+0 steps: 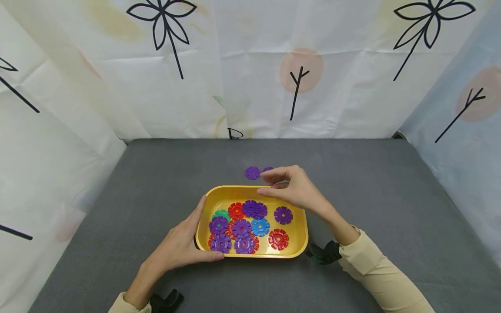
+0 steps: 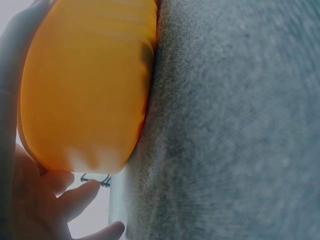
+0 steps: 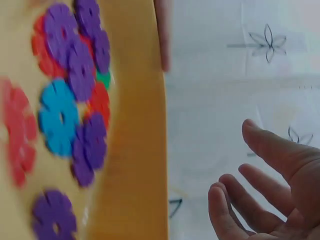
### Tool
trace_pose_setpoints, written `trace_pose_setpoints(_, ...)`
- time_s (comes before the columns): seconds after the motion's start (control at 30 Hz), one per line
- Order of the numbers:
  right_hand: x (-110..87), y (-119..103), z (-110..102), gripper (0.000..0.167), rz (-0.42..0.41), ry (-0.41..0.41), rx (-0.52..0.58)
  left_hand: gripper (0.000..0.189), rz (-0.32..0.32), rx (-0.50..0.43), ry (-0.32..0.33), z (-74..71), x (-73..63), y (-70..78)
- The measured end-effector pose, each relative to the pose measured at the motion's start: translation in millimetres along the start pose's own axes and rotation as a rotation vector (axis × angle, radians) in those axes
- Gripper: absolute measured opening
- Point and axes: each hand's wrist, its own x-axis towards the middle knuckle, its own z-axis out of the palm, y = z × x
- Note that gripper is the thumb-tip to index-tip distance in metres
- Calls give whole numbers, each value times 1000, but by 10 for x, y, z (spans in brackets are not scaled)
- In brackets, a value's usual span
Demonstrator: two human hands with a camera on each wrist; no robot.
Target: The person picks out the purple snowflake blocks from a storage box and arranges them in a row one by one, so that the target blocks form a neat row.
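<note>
A yellow tray (image 1: 294,253) holds several flower-shaped plastic discs in purple, red, blue and green. My left hand (image 1: 178,243) grips its left end, thumb along the front rim and fingers at the left wall. In the left wrist view the tray's outer wall (image 2: 85,90) fills much of the picture, with fingertips below it. Over the far right rim hovers my right hand (image 1: 295,187), fingers loosely bent and nothing between them in the right wrist view. Just past its fingertips, a purple disc (image 1: 252,173) lies on the table beside another purple disc (image 1: 268,169), partly hidden by the hand.
The grey table (image 1: 372,195) reaches back to a white printed cloth (image 1: 250,95). In the tray's right half are a lone purple disc (image 1: 283,215) and a red disc (image 1: 278,239); the others overlap toward the left. A blue disc (image 1: 260,227) sits near the middle.
</note>
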Motion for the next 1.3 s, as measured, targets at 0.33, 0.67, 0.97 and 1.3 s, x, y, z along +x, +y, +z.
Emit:
trace_pose_setpoints(0.33, -204, -4, 583, 45, -30, -90, 33, 140, -11, 8, 7, 19, 2, 13)
trace_pose_setpoints(0.67, -137, 153, 894, 48, 57, -148, -121, 140, -14, 10, 11, 30, 13, 13)
trace_pose_setpoints(0.97, -133, 152, 953, 56, 75, -188, -263, 141, -4, -5, 3, 15, 10, 5)
trace_pose_setpoints(1.3, -108, 155, 971, 54, 56, -233, -268, 141, 0, -19, -2, 21, 14, 2)
